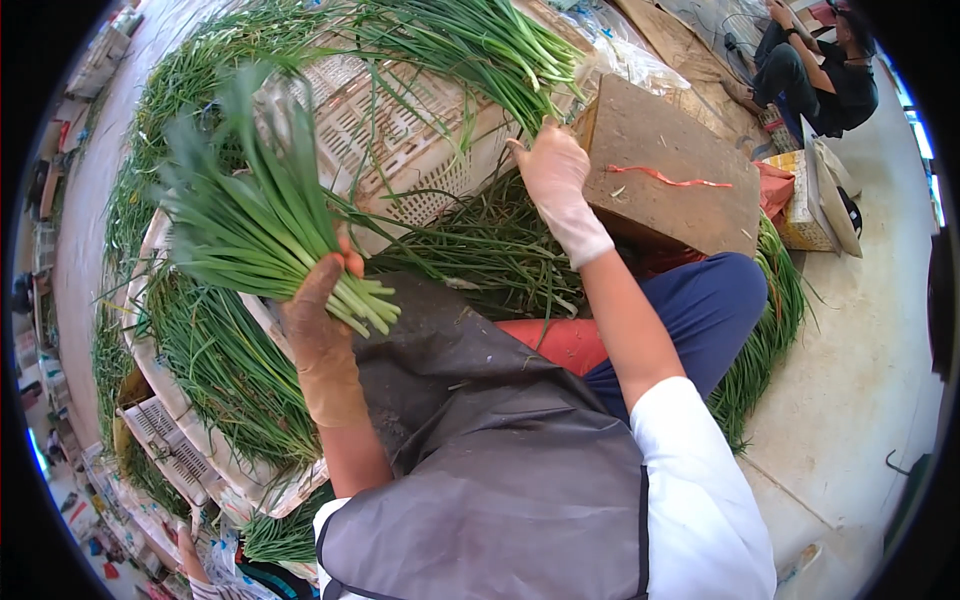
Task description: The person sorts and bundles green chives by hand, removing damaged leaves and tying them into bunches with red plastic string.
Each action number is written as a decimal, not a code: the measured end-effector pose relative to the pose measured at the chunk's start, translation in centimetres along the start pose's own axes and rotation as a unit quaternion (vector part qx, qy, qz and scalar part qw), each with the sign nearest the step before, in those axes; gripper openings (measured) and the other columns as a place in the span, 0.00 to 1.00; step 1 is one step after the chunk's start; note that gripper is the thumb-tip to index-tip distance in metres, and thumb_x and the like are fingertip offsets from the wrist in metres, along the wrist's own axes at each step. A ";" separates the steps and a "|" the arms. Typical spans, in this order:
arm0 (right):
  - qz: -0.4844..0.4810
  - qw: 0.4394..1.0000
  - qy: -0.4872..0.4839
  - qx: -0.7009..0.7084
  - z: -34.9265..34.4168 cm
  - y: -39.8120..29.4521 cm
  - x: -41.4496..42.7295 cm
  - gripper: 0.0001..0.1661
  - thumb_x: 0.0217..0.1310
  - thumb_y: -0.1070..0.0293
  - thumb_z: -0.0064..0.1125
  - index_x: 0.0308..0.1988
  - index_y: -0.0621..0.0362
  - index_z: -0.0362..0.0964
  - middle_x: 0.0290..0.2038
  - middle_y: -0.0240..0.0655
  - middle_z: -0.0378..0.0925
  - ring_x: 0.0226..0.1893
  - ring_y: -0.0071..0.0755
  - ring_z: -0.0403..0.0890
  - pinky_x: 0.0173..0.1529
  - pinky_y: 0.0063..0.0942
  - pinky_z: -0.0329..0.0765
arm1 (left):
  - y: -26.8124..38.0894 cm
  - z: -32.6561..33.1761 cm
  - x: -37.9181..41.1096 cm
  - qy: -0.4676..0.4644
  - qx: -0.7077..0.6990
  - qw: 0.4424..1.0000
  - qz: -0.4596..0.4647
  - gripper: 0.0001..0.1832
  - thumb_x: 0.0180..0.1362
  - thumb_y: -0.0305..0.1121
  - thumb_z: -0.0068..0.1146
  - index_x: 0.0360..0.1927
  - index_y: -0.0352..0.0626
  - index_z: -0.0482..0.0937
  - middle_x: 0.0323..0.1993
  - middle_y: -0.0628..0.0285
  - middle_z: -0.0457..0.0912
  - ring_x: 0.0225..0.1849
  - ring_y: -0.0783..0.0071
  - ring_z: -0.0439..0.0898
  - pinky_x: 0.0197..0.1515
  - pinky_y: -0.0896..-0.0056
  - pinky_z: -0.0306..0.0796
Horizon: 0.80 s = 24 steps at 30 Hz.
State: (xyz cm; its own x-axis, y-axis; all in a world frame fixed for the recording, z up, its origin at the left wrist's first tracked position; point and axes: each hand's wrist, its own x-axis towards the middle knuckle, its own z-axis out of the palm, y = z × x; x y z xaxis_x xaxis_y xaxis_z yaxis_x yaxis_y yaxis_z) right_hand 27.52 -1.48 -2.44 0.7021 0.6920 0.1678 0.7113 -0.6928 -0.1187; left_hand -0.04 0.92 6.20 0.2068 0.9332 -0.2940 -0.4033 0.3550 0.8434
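Observation:
My left hand (319, 300), in a soiled glove, grips a fanned bunch of green stalks (247, 232) that look like garlic chives. Their pale cut ends point right, over my apron, and the leaf tips are blurred. My right hand (556, 161) wears a thin whitish glove and reaches to the lower edge of a larger heap of the same stalks (465, 52). Its fingertips are partly hidden, so I cannot tell whether they hold any stalks. That heap lies on an upturned white plastic crate (412, 127). Loose leaves (495, 255) lie below the crate, before my lap.
A brown box (667, 165) with a red strip (667, 177) on top stands at my right. More greens (225, 360) fill a container at my left. Greens (765, 330) also lie beside my right knee. A seated person (817, 67) is at the upper right; another person's arm (191, 555) shows lower left.

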 end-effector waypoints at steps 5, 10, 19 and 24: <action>-0.040 0.979 -0.126 0.156 -1.2 -0.7 -0.3 0.20 0.62 0.53 0.45 0.36 0.59 0.73 0.28 0.47 0.77 0.34 0.54 0.78 0.40 0.45 0.72 | -3.7 -0.6 4.7 0.070 0.013 0.987 -0.143 0.12 0.51 0.22 0.59 0.41 0.31 0.74 0.34 0.52 0.81 0.29 0.70 0.81 0.33 0.76 0.77; 0.012 0.872 -0.289 0.394 -4.2 0.2 -3.8 0.14 0.60 0.61 0.44 0.32 0.55 0.75 0.26 0.43 0.79 0.32 0.49 0.80 0.38 0.42 0.74 | -8.0 -1.5 2.7 0.060 -0.039 0.973 -0.220 0.12 0.52 0.24 0.58 0.40 0.31 0.74 0.34 0.55 0.81 0.30 0.70 0.80 0.33 0.73 0.76; -0.363 0.775 -0.508 -0.095 -1.8 2.2 -11.1 0.23 0.50 0.45 0.55 0.33 0.54 0.78 0.29 0.38 0.79 0.36 0.45 0.80 0.40 0.35 0.77 | -4.2 -4.1 2.2 0.030 -0.097 0.987 -0.126 0.17 0.48 0.24 0.63 0.42 0.29 0.75 0.35 0.56 0.80 0.31 0.73 0.79 0.36 0.76 0.74; -0.015 0.988 -0.071 0.133 -0.8 -0.6 -1.9 0.26 0.56 0.47 0.54 0.33 0.64 0.74 0.30 0.46 0.79 0.35 0.49 0.80 0.38 0.40 0.76 | -4.0 -3.1 1.5 -0.002 -0.126 0.983 -0.132 0.17 0.49 0.24 0.62 0.42 0.30 0.74 0.35 0.55 0.80 0.30 0.73 0.79 0.34 0.75 0.75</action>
State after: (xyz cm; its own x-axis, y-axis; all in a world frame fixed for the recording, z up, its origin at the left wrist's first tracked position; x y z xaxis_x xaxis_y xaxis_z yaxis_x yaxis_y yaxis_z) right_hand 25.74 -2.61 -1.87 0.6644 0.7463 0.0394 0.7029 -0.6061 -0.3723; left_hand -0.88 1.09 0.95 0.3368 0.8063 -0.4863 -0.5425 0.5883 0.5997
